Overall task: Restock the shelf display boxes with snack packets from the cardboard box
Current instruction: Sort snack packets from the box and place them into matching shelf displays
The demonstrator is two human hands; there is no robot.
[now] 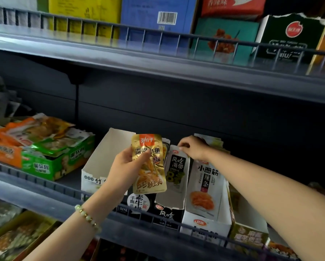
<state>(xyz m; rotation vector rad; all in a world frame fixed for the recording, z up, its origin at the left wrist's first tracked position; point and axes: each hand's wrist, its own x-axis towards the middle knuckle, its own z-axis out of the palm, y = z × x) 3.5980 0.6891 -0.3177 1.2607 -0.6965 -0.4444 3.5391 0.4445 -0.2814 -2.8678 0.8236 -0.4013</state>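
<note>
One gold snack packet (148, 166), probably light, slick and floppy, is held by its side in your left hand (123, 167) above the display boxes (95, 162); your right hand (194, 147) pinches a white packet (177, 166) by its top edge.

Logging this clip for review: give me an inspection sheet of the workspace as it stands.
Surface: grey shelf with wire rail.
Job's things: gold packet; white display box, looks empty; white packet standing in black display box; cardboard box not seen.
Clutter: green box heaped with packets.
Hands: left hand holds gold packet; right hand pinches white packet's top.
Cables: nothing seen.
Surroundings: cartons on upper shelf.
</note>
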